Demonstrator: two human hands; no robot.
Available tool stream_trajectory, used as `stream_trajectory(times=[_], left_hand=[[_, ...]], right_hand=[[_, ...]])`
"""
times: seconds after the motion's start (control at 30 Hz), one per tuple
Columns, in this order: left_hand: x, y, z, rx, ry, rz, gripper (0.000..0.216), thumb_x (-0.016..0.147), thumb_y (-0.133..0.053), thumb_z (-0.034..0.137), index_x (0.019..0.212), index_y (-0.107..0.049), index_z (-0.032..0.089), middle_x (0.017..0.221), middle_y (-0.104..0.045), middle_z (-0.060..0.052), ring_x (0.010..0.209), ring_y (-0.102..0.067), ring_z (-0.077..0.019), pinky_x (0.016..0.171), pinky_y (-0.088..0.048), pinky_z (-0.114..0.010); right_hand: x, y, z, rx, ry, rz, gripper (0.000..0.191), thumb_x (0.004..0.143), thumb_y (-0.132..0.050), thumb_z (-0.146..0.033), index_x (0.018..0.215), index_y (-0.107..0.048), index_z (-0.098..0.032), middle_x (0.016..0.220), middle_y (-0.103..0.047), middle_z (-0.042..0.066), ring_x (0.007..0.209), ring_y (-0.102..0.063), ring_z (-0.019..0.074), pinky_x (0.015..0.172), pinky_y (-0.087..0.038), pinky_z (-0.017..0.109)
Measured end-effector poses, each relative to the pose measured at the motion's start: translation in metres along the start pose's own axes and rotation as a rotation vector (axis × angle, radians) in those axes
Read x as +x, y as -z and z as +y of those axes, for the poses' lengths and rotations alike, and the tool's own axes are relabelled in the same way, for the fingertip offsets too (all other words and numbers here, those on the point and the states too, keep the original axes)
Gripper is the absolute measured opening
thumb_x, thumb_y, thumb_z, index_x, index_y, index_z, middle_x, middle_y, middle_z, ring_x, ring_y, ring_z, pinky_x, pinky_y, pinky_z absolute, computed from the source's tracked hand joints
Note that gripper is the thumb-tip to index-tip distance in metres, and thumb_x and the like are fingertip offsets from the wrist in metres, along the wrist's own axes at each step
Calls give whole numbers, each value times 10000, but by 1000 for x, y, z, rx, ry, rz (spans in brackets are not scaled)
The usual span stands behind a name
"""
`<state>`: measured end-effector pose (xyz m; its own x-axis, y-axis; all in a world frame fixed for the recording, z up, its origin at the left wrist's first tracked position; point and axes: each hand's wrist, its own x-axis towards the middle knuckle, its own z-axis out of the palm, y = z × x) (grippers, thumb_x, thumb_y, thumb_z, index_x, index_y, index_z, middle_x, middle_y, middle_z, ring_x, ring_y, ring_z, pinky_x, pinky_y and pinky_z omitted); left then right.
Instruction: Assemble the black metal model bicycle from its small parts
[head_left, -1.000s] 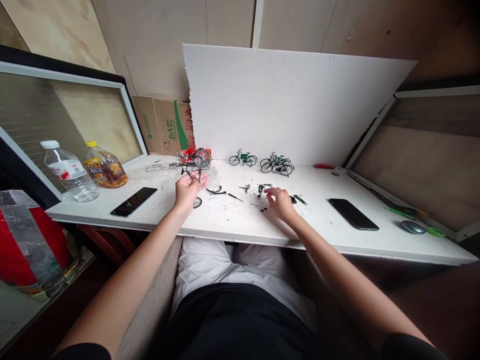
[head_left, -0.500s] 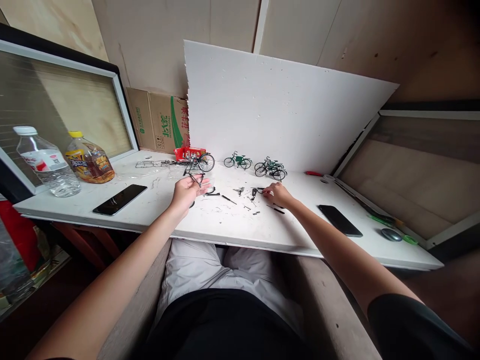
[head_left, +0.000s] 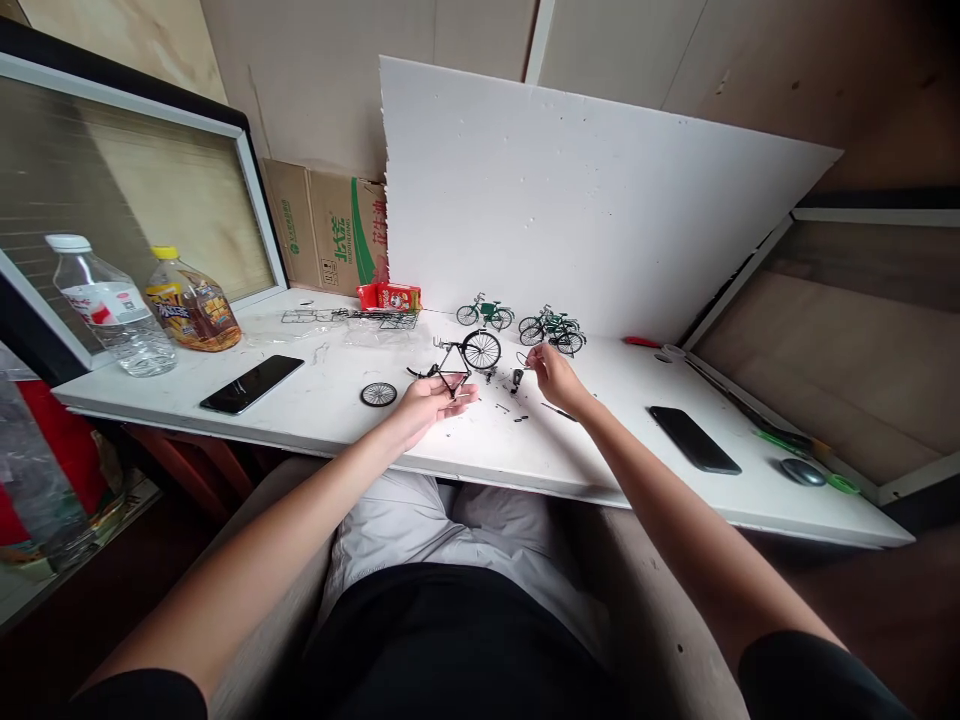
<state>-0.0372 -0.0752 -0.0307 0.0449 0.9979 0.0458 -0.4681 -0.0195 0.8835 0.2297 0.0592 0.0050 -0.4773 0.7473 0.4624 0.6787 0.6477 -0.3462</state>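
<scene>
My left hand (head_left: 429,408) is closed around the lower frame of a partly built model bicycle (head_left: 452,372), a black frame with one spoked wheel (head_left: 481,350) fitted at the right end. A loose black wheel (head_left: 379,394) lies on the table left of that hand. Between finger and thumb, my right hand (head_left: 555,378) pinches a thin curved black part (head_left: 521,358), held just off the bicycle's wheel. Below it lie a black chain-case-like piece (head_left: 517,377) and several tiny dark parts (head_left: 502,407). A slim black stick (head_left: 559,411) rests under my right wrist.
Finished green model bicycles (head_left: 485,312) stand at the back before a white foam board (head_left: 585,200). Black part sprues (head_left: 315,315) and a red packet (head_left: 390,296) lie back left. Phones (head_left: 253,384) flank both sides; bottles (head_left: 195,305) stand left, a mouse (head_left: 803,472) right.
My left hand has moved right with the bicycle, uncovering the loose wheel. My right hand has lifted a thin curved part from the table. The view has shifted slightly.
</scene>
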Motion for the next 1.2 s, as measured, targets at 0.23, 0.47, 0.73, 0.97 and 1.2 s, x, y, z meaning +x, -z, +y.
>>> stream_trajectory(times=[0.23, 0.47, 0.73, 0.97, 1.2], left_hand=[[-1, 7, -4, 20, -7, -59, 311, 825, -847, 154, 1121, -752, 133, 1188, -791, -177, 1047, -784, -238, 977, -582, -377], [-1, 6, -6, 45, -17, -37, 329, 748, -882, 137, 1061, -781, 123, 1136, -799, -159, 1041, -773, -243, 1024, -582, -419], [-3, 3, -8, 127, -12, -7, 397, 748, -942, 271, 1087, -800, 119, 1061, -818, -170, 1058, -785, -291, 1065, -562, -501], [-3, 2, -10, 163, -36, -23, 406, 702, -966, 286, 1048, -816, 135, 1076, -823, -163, 1070, -777, -290, 1049, -578, -496], [-1, 7, -12, 193, -51, -37, 384, 734, -932, 247, 1072, -802, 118, 1180, -801, -187, 1069, -776, -283, 1046, -585, -484]], right_hand=[[-40, -18, -76, 805, -62, -114, 431, 1031, -527, -650, 994, -580, -224, 873, -654, 36, 736, -580, 173, 668, -471, 303], [-56, -50, -98, 870, -35, -93, 385, 1039, -556, -596, 964, -605, -222, 939, -672, 43, 835, -605, 185, 770, -507, 319], [-56, -60, -90, 896, -68, -35, 431, 1015, -557, -646, 985, -623, -221, 1007, -728, 58, 959, -674, 213, 938, -534, 360], [-57, -62, -90, 844, -73, 37, 412, 1036, -521, -634, 982, -610, -235, 970, -709, 51, 961, -657, 216, 923, -535, 353], [-58, -59, -94, 738, -68, 102, 419, 1042, -507, -634, 948, -601, -237, 943, -707, 59, 916, -651, 223, 874, -522, 361]])
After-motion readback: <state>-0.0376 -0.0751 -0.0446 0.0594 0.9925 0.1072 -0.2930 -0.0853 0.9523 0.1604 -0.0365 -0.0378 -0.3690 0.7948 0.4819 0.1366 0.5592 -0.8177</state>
